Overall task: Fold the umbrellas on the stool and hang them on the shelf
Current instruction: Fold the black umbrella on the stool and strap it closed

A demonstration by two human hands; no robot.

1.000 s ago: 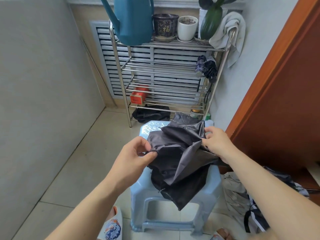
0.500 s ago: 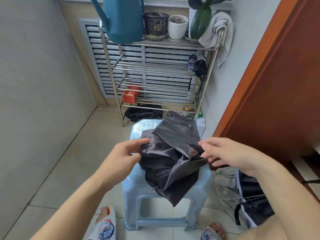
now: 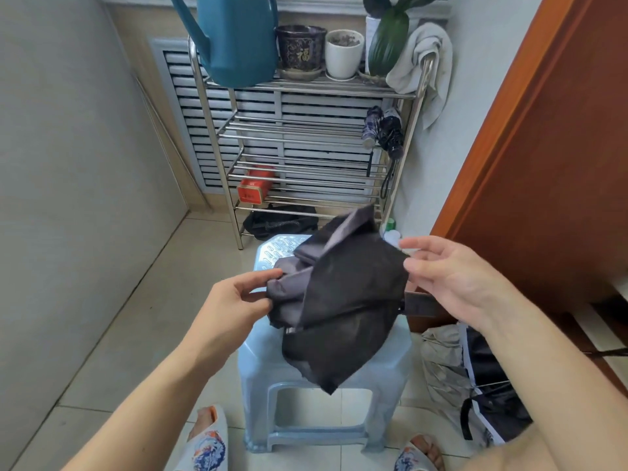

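Head view: a dark folding umbrella [image 3: 343,300] lies bunched on the pale-blue stool [image 3: 326,396], spilling over its front edge. The left hand [image 3: 234,304] pinches a limp canopy fold; the right hand [image 3: 452,277] hovers with fingers spread, holding nothing. The fabric looks light, soft and slippery, so gathering it around the stiff shaft seems wisest.

Soft even daylight, wide-angle bending at edges, slight motion blur.

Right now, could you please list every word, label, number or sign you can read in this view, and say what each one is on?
"福": a single gold character on the dark patterned flowerpot on the top tier of the metal shelf.
Gold print on the end face of the red box on a lower tier: too small and blurred to read.
Colourful print on the slippers: a pattern, no legible text.
Nothing else carries readable text.
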